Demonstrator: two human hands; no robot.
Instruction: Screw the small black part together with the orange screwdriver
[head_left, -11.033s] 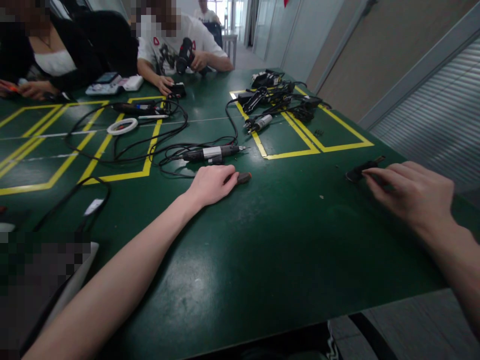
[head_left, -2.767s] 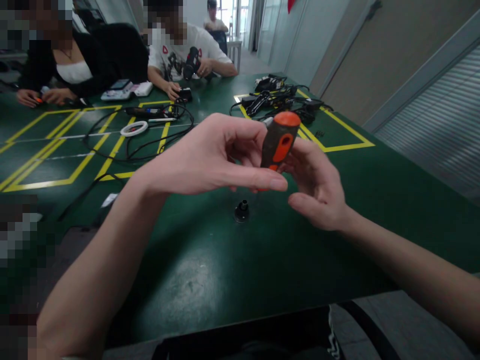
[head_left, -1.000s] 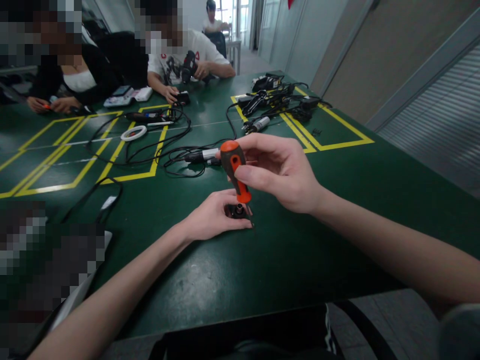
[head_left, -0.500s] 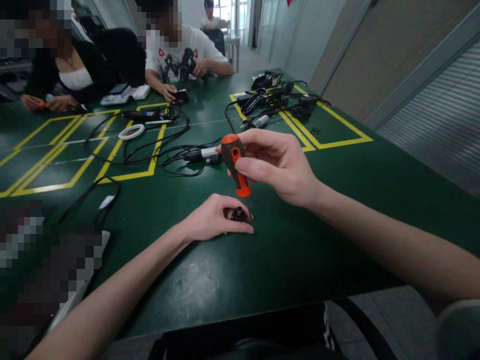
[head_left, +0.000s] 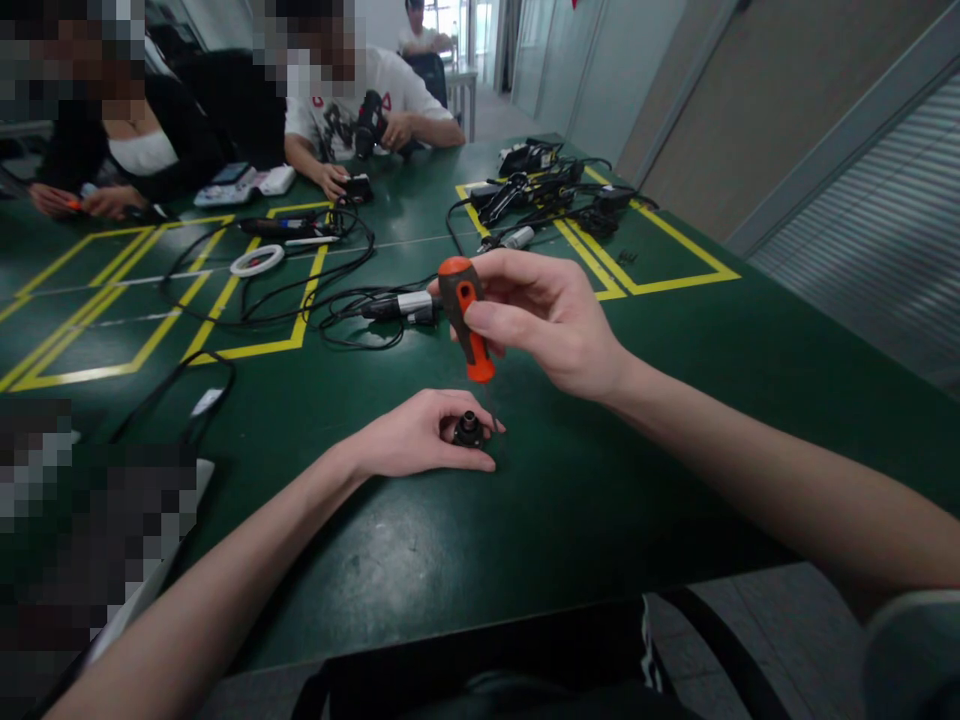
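An orange and dark grey screwdriver (head_left: 468, 318) is held by its handle in my right hand (head_left: 559, 325), its thin shaft slanting down to the right. My left hand (head_left: 420, 435) rests on the green table (head_left: 570, 510), fingers and thumb curled round a small black part (head_left: 469, 430) with a round raised top. The screwdriver's tip is near the left fingertips, just right of the black part; whether it touches anything I cannot tell.
Black cables with a silver and black tool (head_left: 405, 306) lie beyond my hands. A white ring (head_left: 256, 261) is at the left, a pile of black devices (head_left: 529, 190) at the back right. Two people sit across the table, one holding a black power tool (head_left: 370, 124).
The whole view has shifted slightly. The screwdriver's thin shaft shows more clearly beside the left fingertips. Both hands keep their holds.
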